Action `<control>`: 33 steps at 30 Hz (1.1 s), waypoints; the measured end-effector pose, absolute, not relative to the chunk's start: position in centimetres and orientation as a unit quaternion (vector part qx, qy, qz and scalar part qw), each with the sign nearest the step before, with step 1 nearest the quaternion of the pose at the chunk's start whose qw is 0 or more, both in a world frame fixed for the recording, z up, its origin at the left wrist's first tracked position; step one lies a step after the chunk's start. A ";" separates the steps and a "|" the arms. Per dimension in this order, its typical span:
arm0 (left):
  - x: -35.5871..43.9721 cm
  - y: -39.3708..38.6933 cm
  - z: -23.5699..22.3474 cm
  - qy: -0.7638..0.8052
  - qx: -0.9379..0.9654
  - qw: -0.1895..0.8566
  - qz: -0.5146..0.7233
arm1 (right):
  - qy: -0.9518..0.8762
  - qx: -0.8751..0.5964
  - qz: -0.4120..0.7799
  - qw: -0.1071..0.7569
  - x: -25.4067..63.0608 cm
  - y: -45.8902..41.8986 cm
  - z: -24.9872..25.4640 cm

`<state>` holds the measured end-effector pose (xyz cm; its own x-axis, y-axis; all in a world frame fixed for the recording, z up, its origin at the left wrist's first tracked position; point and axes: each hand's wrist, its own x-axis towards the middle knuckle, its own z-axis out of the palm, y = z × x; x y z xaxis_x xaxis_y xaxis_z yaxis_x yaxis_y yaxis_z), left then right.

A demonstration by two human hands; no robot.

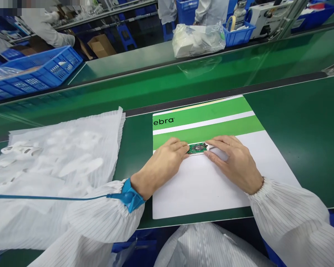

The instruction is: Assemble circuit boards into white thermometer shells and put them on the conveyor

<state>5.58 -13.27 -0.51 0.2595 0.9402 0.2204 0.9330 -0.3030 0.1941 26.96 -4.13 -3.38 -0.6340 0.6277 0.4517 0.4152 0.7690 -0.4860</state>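
A small green circuit board (197,148) with a round coin-cell holder sits in a white casing (206,147). It lies flat on a large white-and-green printed sheet (200,189). My left hand (163,163) presses its fingertips against the board's left end. My right hand (232,159) holds the casing's right end with its fingers. A blue wrist strap (132,196) circles my left wrist, and its blue cord runs off to the left. The underside of the board is hidden.
A crumpled white plastic sheet (61,155) with pale moulded pieces lies left of the printed sheet on the green bench (300,129). Beyond a raised rail stand a blue crate (36,70), a bag of white items (197,40) and a small blue basket (238,33). Co-workers in white stand far off.
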 end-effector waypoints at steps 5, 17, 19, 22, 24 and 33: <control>5.9 -13.4 0.4 0.539 0.840 -0.059 0.022 | -0.889 -0.290 0.171 0.311 27.1 -4.1 -3.3; 4.6 -14.4 -1.9 0.574 0.805 -0.014 0.148 | -0.875 -0.304 0.170 0.337 26.5 -4.6 -3.6; 4.4 -14.6 -1.7 0.576 0.803 -0.014 0.151 | -0.875 -0.304 0.168 0.338 26.5 -4.7 -3.7; 4.7 -14.8 -1.1 0.529 0.838 -0.098 0.092 | -0.874 -0.305 0.163 0.341 26.5 -4.7 -3.6; 4.9 -14.7 -0.7 0.483 0.860 -0.159 0.046 | -0.875 -0.304 0.162 0.340 26.4 -4.7 -3.6; 4.7 -14.5 -0.4 0.374 0.889 -0.260 -0.057 | -0.884 -0.294 0.132 0.338 26.5 -4.9 -3.3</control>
<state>4.69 -14.45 -0.37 0.7144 0.6935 0.0933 0.6343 -0.5855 -0.5047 26.54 -4.88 -3.34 -0.5978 0.6100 0.5202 0.4313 0.7917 -0.4326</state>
